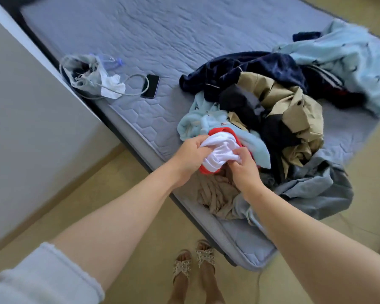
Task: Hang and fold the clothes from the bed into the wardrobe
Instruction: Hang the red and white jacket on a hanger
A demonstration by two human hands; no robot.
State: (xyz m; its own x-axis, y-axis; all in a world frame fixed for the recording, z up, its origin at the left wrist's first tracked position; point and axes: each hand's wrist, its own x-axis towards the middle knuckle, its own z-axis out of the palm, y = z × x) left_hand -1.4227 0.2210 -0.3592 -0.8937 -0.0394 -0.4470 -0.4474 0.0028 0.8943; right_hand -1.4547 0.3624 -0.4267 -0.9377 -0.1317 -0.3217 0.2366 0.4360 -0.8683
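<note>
1. The left grip point(190, 154) and the right grip point(245, 170), two bare hands, both hold tight on one white and red cloth point(219, 150).
2. That cloth sits at the near side of the clothes pile point(290, 110) on the bed point(162, 36).
3. One grey bag point(83, 72) lies open by the bed's edge, with dark stuff inside that I cannot make out.
4. One black phone point(150, 86) and one grey cable point(138, 75) lie just beside the bag.
5. Two sandals point(181, 267) stand on the floor point(123, 216).
</note>
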